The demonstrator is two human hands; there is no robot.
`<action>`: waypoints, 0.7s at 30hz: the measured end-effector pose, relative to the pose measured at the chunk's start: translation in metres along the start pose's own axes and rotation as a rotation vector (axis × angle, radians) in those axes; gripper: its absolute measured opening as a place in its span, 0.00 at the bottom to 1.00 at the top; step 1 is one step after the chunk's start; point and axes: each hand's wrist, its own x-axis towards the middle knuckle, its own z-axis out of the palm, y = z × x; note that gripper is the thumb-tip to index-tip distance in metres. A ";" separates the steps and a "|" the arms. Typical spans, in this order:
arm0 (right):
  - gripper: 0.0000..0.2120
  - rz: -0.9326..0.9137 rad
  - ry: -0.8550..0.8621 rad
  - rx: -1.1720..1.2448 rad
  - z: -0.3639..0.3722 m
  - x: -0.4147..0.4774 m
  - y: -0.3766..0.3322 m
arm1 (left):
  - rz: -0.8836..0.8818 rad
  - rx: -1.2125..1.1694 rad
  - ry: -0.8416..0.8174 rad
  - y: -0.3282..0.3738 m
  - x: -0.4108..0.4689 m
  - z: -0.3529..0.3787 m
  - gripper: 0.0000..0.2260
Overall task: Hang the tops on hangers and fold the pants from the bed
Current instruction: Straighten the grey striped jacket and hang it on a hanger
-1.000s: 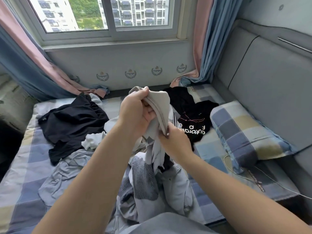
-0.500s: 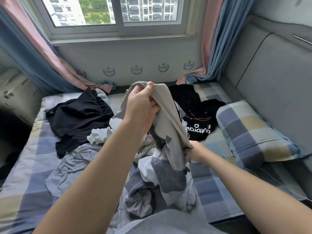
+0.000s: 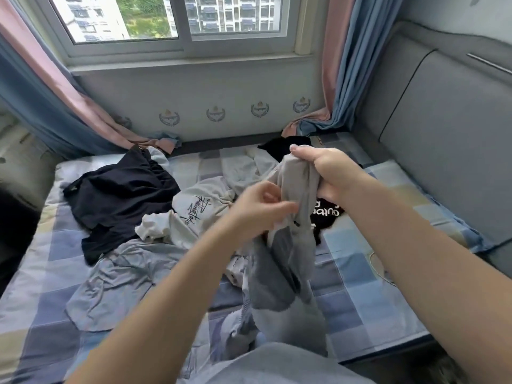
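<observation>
Soft daylight comes through the window (image 3: pixel 177 20) at the top and falls evenly over the bed (image 3: pixel 41 286), leaving only faint shadows. The far left edge is dark. The wide lens bows the window frame and headboard (image 3: pixel 443 134). Motion blur smears the left hand (image 3: pixel 260 209) and grey garment (image 3: pixel 293 261); detail is soft throughout.

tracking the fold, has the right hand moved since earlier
Yes: the right hand rose from below the print on the black top to above it, toward the window.
</observation>
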 end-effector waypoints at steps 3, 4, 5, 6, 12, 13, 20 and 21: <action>0.09 0.043 0.031 0.128 0.012 -0.006 -0.009 | 0.003 0.104 0.134 -0.025 0.001 0.025 0.28; 0.11 0.068 0.038 0.162 0.015 -0.008 -0.011 | -0.015 0.155 0.170 -0.032 0.001 0.030 0.33; 0.12 0.093 0.033 0.191 0.017 -0.009 -0.013 | -0.030 0.180 0.183 -0.038 0.000 0.035 0.35; 0.12 0.108 0.021 0.220 0.018 -0.010 -0.014 | -0.042 0.179 0.183 -0.045 0.001 0.038 0.35; 0.12 0.040 0.098 0.449 0.004 -0.004 -0.022 | -0.058 0.213 0.371 -0.080 0.012 0.026 0.04; 0.12 0.031 0.137 0.480 -0.003 0.000 -0.021 | -0.069 0.212 0.404 -0.083 0.013 0.020 0.05; 0.02 0.143 0.284 0.170 -0.046 0.017 0.036 | 0.079 -0.042 0.500 -0.070 0.013 -0.019 0.11; 0.09 0.136 0.296 0.012 -0.046 0.013 0.048 | 0.118 -0.013 0.493 -0.065 0.011 -0.022 0.11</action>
